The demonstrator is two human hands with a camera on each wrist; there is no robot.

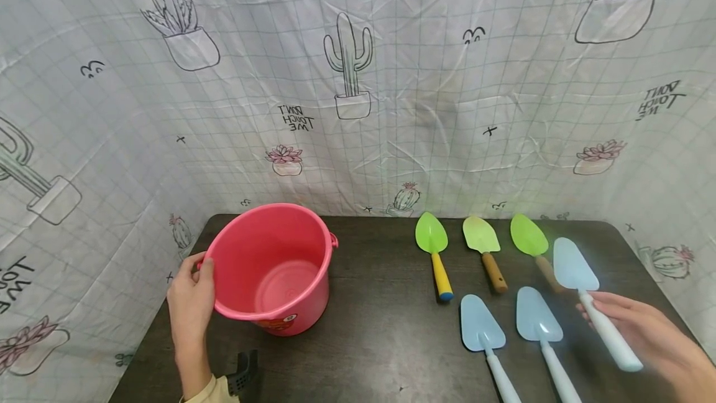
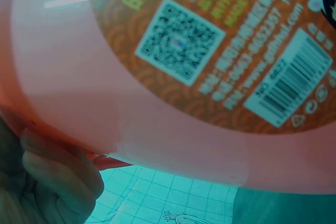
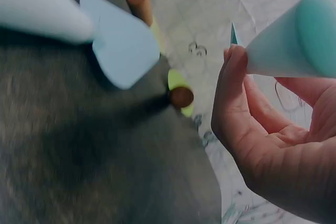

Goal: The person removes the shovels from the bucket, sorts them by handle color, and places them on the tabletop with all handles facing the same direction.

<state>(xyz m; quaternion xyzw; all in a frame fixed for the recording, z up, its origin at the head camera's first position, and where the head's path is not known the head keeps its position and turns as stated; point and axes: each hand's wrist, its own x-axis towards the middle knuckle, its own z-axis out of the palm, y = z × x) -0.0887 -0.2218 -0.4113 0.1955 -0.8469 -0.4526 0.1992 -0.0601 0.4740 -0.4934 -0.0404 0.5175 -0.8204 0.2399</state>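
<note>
My left hand (image 1: 191, 303) grips the left rim of a pink bucket (image 1: 307, 313), thumb over the edge, and the bucket leans toward me. In the left wrist view the fingers (image 2: 58, 177) curl under the rim beside an orange label (image 2: 252, 77). At the right, my right hand (image 1: 643, 328) holds a pale blue trowel (image 1: 606, 328) by its handle, blade pointing away and raised over the table. The right wrist view shows its handle end (image 3: 299, 40) pinched between thumb and fingers.
Two more pale blue trowels (image 1: 482, 325) (image 1: 538, 316) lie at the front right. Behind them are a green trowel with a yellow handle (image 1: 440, 272) and two green ones with wooden handles (image 1: 493, 272) (image 1: 528, 235). A patterned cloth (image 1: 391, 79) hangs around the dark table (image 1: 380, 303).
</note>
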